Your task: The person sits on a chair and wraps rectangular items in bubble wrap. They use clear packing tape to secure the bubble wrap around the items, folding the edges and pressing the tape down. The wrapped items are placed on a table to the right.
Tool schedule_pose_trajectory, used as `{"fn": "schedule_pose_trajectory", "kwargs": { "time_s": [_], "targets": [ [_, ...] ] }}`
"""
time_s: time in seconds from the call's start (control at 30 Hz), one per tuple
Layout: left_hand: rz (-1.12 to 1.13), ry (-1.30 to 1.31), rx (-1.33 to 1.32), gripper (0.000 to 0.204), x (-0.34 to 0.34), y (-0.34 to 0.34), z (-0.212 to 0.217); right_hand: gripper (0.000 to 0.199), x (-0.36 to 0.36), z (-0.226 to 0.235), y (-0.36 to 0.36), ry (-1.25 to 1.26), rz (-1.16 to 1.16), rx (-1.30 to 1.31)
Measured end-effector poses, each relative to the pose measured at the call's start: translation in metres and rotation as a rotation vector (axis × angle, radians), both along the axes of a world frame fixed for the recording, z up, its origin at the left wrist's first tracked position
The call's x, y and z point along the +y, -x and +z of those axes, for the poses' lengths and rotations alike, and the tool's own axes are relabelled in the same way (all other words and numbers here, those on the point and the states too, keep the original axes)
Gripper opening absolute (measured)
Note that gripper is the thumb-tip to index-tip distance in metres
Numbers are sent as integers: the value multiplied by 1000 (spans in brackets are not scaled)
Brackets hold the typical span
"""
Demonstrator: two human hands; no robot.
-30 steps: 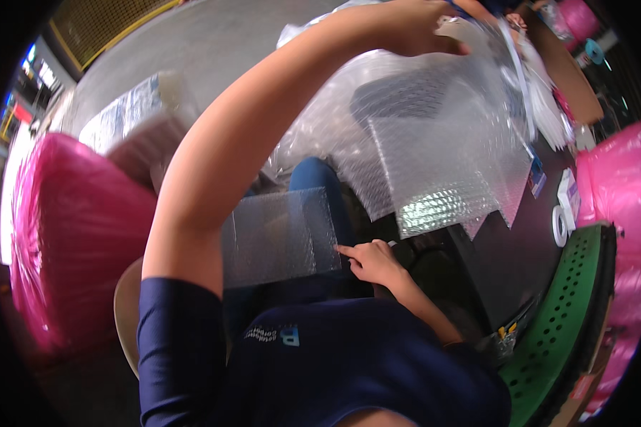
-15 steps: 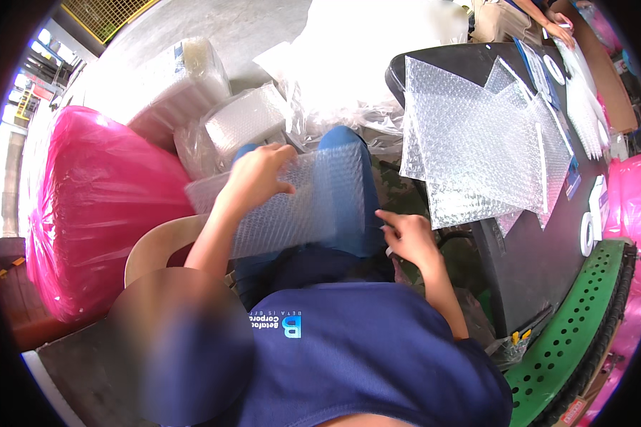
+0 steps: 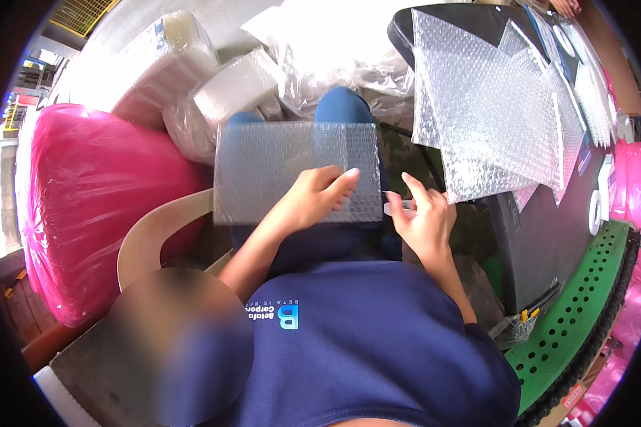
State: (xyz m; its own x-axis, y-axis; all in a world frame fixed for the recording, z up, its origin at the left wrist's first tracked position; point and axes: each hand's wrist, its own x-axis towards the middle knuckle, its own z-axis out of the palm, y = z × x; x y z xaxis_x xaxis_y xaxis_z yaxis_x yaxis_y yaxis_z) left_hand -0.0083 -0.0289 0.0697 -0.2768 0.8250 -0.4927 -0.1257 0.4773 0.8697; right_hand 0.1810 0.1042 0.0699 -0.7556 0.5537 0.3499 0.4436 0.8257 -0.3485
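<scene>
A clear bubble-wrap bag or sheet (image 3: 263, 167) lies flat across my lap. Over its right half is my left hand (image 3: 317, 198), fingers partly bent and thumb apart, gripping nothing that I can see. Just past the sheet's right edge, my right hand (image 3: 427, 217) is raised with its index finger stretched out. By its thumb shows a small whitish strip (image 3: 397, 208), apparently held there; its exact kind is unclear. Near that hand, several bubble-wrap bags (image 3: 495, 117) lie overlapped and fanned out on a black table (image 3: 541, 249).
A large pink plastic-wrapped bundle (image 3: 107, 206) stands at left beside the curved chair armrest (image 3: 139, 242). Wrapped clear packs (image 3: 238, 85) are ahead of my knees. White tape rolls (image 3: 595, 210) lie on the table. A green perforated chair (image 3: 570, 320) is at right. Part of another person's hand (image 3: 566, 7) shows far right.
The sheet on my lap now lies straighter and flatter. My left hand has moved right and nearer across it. My right hand has risen slightly, the whitish strip moving with it.
</scene>
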Motion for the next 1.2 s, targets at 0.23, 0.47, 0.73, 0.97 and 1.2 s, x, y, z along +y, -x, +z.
{"fn": "schedule_pose_trajectory", "kwargs": {
  "time_s": [0.23, 0.47, 0.73, 0.97, 1.2],
  "targets": [
    [-233, 167, -535, 34, 34, -5, -13, 36, -8, 5, 8, -59, 67, -63],
    [-384, 233, -568, 56, 34, 22, -14, 35, -8, 2, 9, -138, 131, -109],
    [-476, 289, 1123, 110, 40, 111, -62, 31, -3, 5, 9, -110, 102, -15],
    [-278, 340, 1326, 88, 22, 46, -49, 32, 13, -5, 3, -118, 49, 0],
    [-178, 190, -569, 36, 40, -1, -4, 32, 6, 3, 13, -96, 112, -47]
  ]
}}
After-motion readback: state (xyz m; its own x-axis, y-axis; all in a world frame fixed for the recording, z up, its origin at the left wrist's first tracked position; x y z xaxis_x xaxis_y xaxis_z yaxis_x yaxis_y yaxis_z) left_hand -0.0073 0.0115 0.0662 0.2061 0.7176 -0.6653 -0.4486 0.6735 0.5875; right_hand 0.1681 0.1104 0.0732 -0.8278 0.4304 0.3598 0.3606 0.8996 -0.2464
